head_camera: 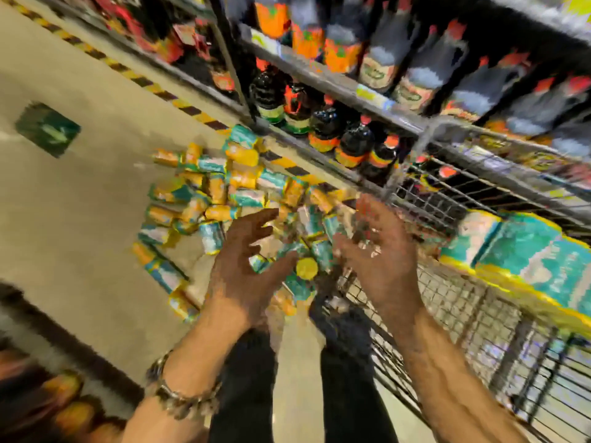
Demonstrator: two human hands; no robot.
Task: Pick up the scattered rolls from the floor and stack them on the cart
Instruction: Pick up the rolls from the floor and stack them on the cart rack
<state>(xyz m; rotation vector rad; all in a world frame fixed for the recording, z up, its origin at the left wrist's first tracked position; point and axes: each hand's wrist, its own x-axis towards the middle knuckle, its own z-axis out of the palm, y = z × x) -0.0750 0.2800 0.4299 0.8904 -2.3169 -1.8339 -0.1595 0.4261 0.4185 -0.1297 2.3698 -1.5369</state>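
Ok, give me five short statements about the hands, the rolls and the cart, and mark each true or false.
1. The left hand and right hand are open and hold nothing. True.
2. The rolls lie heaped on the floor beside the shelf. True.
3. The cart has nothing on it. False: teal and yellow packs are stacked on it.
4. The shelf holds only boxes. False: it holds bottles.
5. A metal wristband is on the right wrist. False: it is on the left wrist.
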